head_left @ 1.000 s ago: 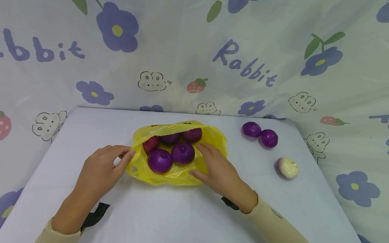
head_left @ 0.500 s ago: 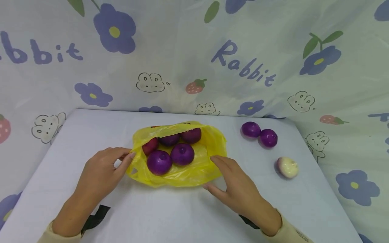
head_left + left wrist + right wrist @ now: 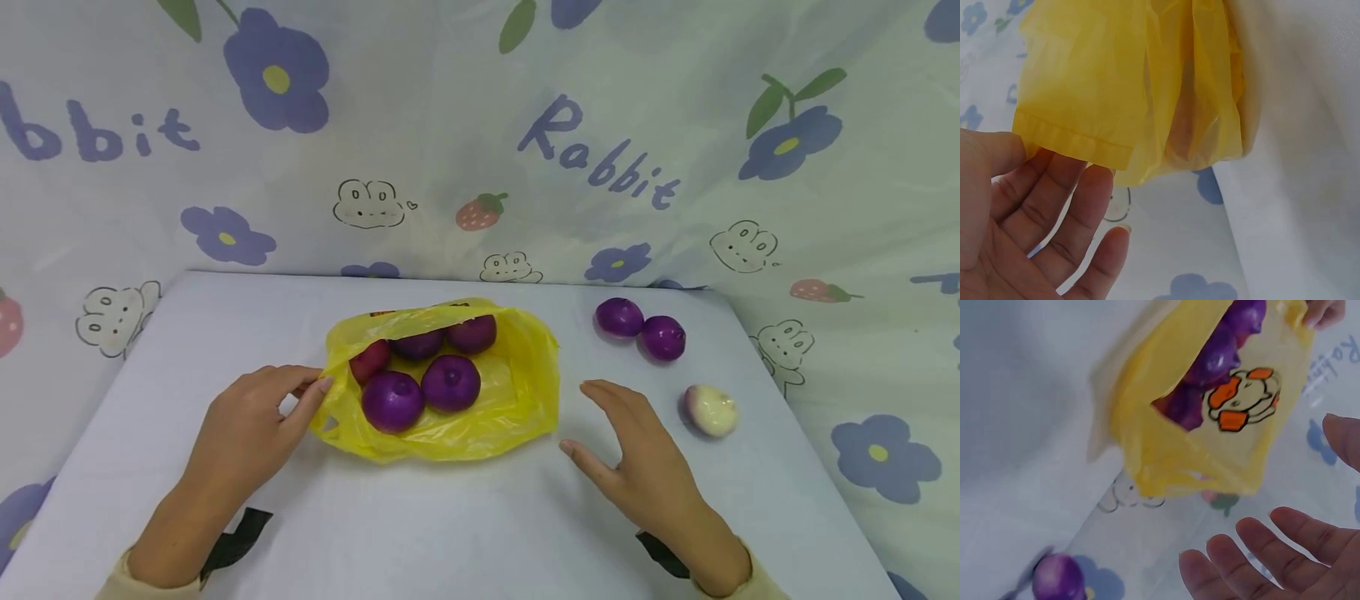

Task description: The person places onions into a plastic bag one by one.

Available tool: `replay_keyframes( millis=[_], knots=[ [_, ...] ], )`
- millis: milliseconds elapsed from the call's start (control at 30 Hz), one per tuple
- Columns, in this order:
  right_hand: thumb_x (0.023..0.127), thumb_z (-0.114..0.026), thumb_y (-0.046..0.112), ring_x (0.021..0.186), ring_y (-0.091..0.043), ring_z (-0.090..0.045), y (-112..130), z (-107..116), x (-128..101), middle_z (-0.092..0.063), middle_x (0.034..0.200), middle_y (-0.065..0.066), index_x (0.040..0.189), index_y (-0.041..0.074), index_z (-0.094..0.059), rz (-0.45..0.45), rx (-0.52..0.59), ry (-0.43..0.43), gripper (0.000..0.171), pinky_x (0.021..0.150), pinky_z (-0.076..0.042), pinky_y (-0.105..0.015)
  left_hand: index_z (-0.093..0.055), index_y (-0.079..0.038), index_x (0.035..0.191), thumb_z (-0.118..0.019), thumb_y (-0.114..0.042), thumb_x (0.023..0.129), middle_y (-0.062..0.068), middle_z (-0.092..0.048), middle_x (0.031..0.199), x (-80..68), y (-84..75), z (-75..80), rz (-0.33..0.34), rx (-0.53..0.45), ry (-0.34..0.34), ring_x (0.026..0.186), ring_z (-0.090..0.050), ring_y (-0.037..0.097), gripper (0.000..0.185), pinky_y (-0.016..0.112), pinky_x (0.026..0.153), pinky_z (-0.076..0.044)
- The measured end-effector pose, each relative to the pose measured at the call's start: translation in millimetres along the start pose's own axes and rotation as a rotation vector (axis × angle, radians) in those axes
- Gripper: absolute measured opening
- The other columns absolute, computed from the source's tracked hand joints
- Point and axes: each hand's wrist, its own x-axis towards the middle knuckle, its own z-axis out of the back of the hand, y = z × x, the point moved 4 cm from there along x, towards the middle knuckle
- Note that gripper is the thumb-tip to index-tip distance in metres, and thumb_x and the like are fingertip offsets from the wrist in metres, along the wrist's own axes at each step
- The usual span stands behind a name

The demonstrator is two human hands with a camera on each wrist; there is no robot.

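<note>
In the head view, a yellow bag (image 3: 442, 446) is being shown lying on a white counter (image 3: 420, 525), near the middle. Its left end is being pinched by the left hand (image 3: 251, 433). Five round onions (image 3: 393, 402) are being held inside; the back three are being partly covered by the bag's top edge. The right hand (image 3: 641, 458) is being held with its fingers spread and lightly bent, near the bag's right end but apart from it. Two loose purple onions (image 3: 619, 317) are being seen touching each other at the back right. A pale onion (image 3: 711, 411) is being seen in front of them, near the right hand. The back of the counter is being lined by a cloth (image 3: 427, 108) with flowers, rabbits and strawberries.

In the left wrist view, the bag's edge is being pinched between the thumb and fingers. The inside is being hidden by the yellow sides.

In the right wrist view, the bag's mouth is being shown tilted, with its onions being half blocked by the near side. An orange and black picture (image 3: 1238, 403) is being shown on the bag. The spread fingers are being held clear of it. One loose purple onion is being seen at the bottom left.
</note>
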Motion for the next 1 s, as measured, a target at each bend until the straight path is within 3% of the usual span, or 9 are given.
replay_keyframes(
  millis=[133, 333, 667, 1000],
  knots=[
    [0.084, -0.089, 0.027, 0.135, -0.029, -0.052, -17, 4, -4, -0.057, 0.146, -0.009, 0.144, 0.006, -0.056, -0.079, -0.009, -0.007, 0.072, 0.111, -0.043, -0.048, -0.078, -0.003, 0.108, -0.079, -0.013, 0.093, 0.005, -0.076, 0.089, -0.8, -1.0, -0.4, -0.009, 0.007, -0.007, 0.081, -0.067, 0.027, 0.018, 0.05, 0.067, -0.056],
    [0.087, -0.088, 0.025, 0.133, -0.037, -0.052, -40, 12, -9, -0.057, 0.144, -0.016, 0.145, 0.003, -0.053, -0.184, 0.0, -0.01, 0.071, 0.108, -0.042, -0.059, -0.078, -0.004, 0.108, -0.079, -0.014, 0.093, 0.004, -0.076, 0.09, -0.8, -1.9, -0.8, -0.011, 0.012, -0.004, 0.081, -0.067, 0.026, 0.019, 0.049, 0.067, -0.056],
    [0.09, -0.085, 0.028, 0.135, -0.048, -0.047, -63, 19, -15, -0.053, 0.146, -0.027, 0.149, -0.003, -0.046, -0.261, -0.031, -0.001, 0.078, 0.106, -0.04, -0.066, -0.078, -0.003, 0.107, -0.08, -0.012, 0.092, 0.004, -0.076, 0.088, -0.4, -2.9, -1.3, -0.039, 0.013, -0.024, 0.079, -0.067, 0.025, 0.018, 0.048, 0.066, -0.056],
    [0.088, -0.086, 0.037, 0.13, -0.054, -0.043, -97, 26, -17, -0.045, 0.147, -0.033, 0.153, -0.01, -0.036, -0.333, -0.035, 0.025, 0.095, 0.109, -0.033, -0.069, -0.078, -0.002, 0.106, -0.08, -0.012, 0.091, 0.005, -0.075, 0.087, 0.1, -3.8, -1.5, -0.044, 0.016, -0.029, 0.078, -0.067, 0.025, 0.018, 0.048, 0.065, -0.056]
  ],
)
